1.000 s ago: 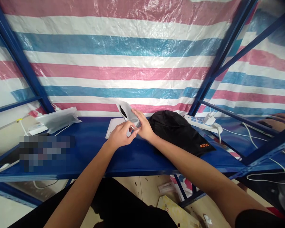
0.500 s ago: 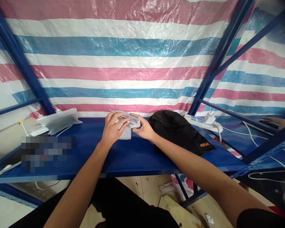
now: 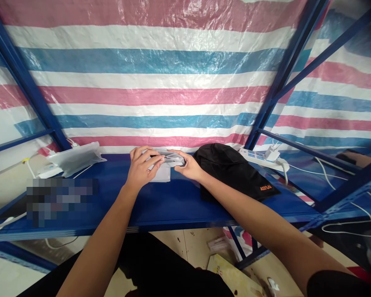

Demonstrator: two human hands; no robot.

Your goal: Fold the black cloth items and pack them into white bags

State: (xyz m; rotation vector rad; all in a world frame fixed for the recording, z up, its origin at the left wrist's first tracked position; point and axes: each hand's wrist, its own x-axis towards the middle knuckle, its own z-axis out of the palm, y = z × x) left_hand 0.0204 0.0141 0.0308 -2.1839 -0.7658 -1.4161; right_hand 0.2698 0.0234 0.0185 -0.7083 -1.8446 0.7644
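A small grey pouch (image 3: 170, 158) lies low over the blue shelf (image 3: 160, 202), on top of a white paper sheet (image 3: 161, 175). My left hand (image 3: 139, 168) curls over the pouch's left end, fingers pressed on it. My right hand (image 3: 188, 166) grips its right end with thumb and fingers closed. Something dark shows at the pouch's mouth between my hands; I cannot make out what it is.
A black cap (image 3: 231, 170) lies just right of my right hand. Behind it sits a white power strip (image 3: 259, 159) with a charger and cables. A folded grey bag (image 3: 76, 156) rests at the back left. Another person's hand (image 3: 355, 159) shows at the far right.
The pouch stood raised and tilted a second ago; it now lies flat over the paper. My left hand moved from below it onto its left end.
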